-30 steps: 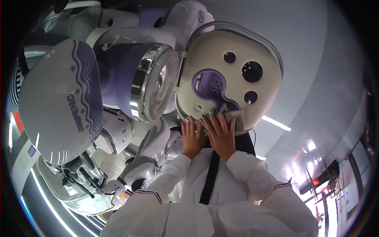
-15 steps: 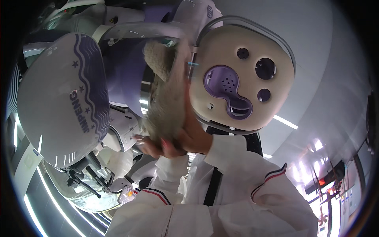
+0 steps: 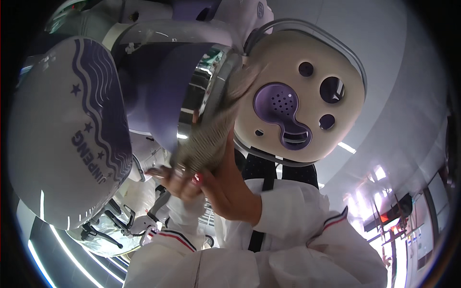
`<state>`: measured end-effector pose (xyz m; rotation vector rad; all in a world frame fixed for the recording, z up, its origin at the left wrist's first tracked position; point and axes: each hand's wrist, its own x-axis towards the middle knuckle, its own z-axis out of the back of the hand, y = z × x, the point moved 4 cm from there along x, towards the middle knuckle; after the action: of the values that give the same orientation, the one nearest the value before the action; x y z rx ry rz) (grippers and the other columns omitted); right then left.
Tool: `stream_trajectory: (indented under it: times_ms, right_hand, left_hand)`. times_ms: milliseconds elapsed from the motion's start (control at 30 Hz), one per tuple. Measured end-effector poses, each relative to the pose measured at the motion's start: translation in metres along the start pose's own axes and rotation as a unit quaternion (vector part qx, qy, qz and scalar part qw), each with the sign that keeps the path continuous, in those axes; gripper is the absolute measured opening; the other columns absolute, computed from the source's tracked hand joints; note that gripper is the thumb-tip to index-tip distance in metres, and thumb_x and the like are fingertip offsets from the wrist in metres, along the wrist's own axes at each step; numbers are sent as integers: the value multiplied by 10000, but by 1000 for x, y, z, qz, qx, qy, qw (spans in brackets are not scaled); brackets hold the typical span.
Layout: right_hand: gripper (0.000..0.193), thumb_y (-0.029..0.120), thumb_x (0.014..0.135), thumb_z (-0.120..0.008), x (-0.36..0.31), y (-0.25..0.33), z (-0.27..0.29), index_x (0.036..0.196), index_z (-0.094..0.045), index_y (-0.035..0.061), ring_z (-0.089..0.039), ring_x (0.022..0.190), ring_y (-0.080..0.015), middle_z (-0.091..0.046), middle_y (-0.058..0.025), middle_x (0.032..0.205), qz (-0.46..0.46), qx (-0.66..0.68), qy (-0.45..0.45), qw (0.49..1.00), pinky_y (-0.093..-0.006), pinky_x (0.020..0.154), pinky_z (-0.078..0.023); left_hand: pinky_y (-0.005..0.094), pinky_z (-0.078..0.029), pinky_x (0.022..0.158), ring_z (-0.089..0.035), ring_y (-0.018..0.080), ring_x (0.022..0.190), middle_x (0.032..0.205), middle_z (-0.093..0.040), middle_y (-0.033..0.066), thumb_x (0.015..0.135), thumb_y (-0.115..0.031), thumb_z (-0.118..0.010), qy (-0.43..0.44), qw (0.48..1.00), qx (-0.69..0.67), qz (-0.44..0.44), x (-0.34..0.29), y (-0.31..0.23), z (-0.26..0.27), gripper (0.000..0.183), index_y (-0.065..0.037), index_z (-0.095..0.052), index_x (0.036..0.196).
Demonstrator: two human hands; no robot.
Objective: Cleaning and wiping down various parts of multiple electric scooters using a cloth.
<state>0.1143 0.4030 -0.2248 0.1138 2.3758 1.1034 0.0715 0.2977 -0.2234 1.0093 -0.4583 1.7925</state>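
Note:
A grey-beige ribbed cloth [image 3: 206, 144] is bunched between my hands, its upper end smeared by motion. My left hand [image 3: 175, 185] has its fingers curled round the lower end. Beside it, my right hand [image 3: 228, 189] is closed on the same cloth, with red polish showing on a nail. Behind the cloth stands a purple rounded body panel [image 3: 153, 91] edged by a shiny chrome band [image 3: 192, 103]. The cloth overlaps that band in view; whether it touches cannot be made out.
To the left is a glossy white panel [image 3: 62, 129] with purple waves and stars. A beige rounded board [image 3: 317, 129] with holes, a purple recessed insert [image 3: 283, 103] and a grey tube frame stands at right. Brake levers [image 3: 103, 233] show at lower left.
The cloth has swung to the right and stretched out narrower, uncovering more of the chrome band. Both hands stay closed on it. The view has shifted slightly.

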Motion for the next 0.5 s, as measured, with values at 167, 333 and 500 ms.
stream_trajectory:
  times_ms: [167, 333, 500]
  right_hand:
    - [841, 279, 839, -492, 41, 15, 27, 1424, 16, -48, 8, 1372, -456, 38, -305, 1472, 42, -54, -58, 996, -556, 1075, -23]
    - [862, 295, 847, -524, -18, -25, 5, 1423, 25, -36, 3, 1370, -465, 32, -339, 1452, 49, -168, 13, 985, -588, 1060, -33]
    - [935, 144, 766, -632, 27, 37, 16, 1435, 7, 5, -41, 1362, -471, -49, -349, 1437, 109, -100, -73, 986, -569, 1069, -104]
  left_hand:
    - [550, -160, 1113, -345, 327, 1302, 1159, -564, 79, 946, -471, -377, 144, 986, -78, 12, 48, -6, -41, 358, -211, -577, 1092]
    - [551, -118, 1116, -321, 342, 1314, 1200, -551, 95, 952, -450, -291, 131, 987, -87, 39, 39, 2, -32, 414, -190, -581, 1093]
    - [552, -67, 1120, -292, 360, 1329, 1253, -534, 116, 960, -424, -183, 156, 980, -106, 67, 26, 9, -25, 499, -164, -587, 1094]
